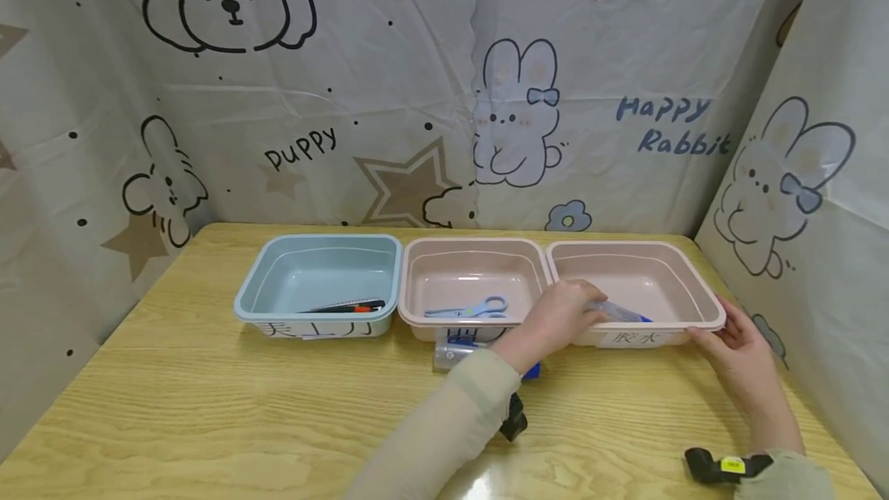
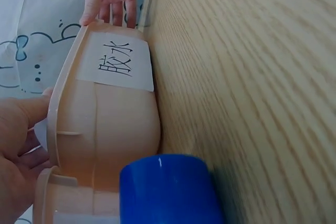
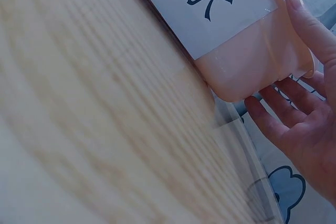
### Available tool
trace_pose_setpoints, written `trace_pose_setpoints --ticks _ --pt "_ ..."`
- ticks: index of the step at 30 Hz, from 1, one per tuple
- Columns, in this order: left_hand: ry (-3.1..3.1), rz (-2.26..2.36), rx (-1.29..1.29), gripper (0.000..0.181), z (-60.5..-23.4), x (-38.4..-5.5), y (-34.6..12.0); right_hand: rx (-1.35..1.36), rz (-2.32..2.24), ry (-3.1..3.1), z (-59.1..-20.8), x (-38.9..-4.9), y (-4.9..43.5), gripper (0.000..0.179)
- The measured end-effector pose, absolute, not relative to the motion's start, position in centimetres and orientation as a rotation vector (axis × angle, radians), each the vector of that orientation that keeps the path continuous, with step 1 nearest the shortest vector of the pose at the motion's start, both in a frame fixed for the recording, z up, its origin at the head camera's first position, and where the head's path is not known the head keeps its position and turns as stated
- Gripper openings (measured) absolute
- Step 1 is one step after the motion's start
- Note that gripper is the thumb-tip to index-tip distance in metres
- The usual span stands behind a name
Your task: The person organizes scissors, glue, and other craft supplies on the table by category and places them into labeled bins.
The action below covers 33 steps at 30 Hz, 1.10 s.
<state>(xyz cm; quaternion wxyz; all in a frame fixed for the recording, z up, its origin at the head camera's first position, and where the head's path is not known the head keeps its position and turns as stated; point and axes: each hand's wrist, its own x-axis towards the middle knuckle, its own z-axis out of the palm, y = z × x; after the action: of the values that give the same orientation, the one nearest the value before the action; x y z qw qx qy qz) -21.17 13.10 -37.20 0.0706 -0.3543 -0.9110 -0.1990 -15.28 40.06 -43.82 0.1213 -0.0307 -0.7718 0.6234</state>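
Note:
My left hand reaches over the front left corner of the right-hand pink bin. Its fingertips are at one end of a clear bottle with a blue end, low inside that bin. Only a pale sliver of the bottle shows between thumb and fingers in the left wrist view. At the bin's front right corner, my right hand grips the rim, thumb on the front and fingers around the side. A white label with handwritten characters is on the bin's front.
Another clear bottle with a blue cap lies before the middle pink bin, partly behind my left forearm. Light blue scissors lie in that bin. The blue bin at left holds several dark, slim cutters. Printed cloth hangs behind.

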Motion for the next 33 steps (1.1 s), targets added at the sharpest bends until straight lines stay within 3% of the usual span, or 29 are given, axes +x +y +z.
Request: trace_pose_setpoints --ticks 17,33 --pt "-2.503 -0.485 -1.222 0.017 -36.0 -18.7 6.9 -0.126 1.818 -2.261 -43.7 -15.3 39.9 0.073" --pt "-2.59 -0.416 -1.172 0.021 -36.9 -16.0 -0.2 -0.18 1.585 -2.408 -43.8 -15.2 39.9 0.073"
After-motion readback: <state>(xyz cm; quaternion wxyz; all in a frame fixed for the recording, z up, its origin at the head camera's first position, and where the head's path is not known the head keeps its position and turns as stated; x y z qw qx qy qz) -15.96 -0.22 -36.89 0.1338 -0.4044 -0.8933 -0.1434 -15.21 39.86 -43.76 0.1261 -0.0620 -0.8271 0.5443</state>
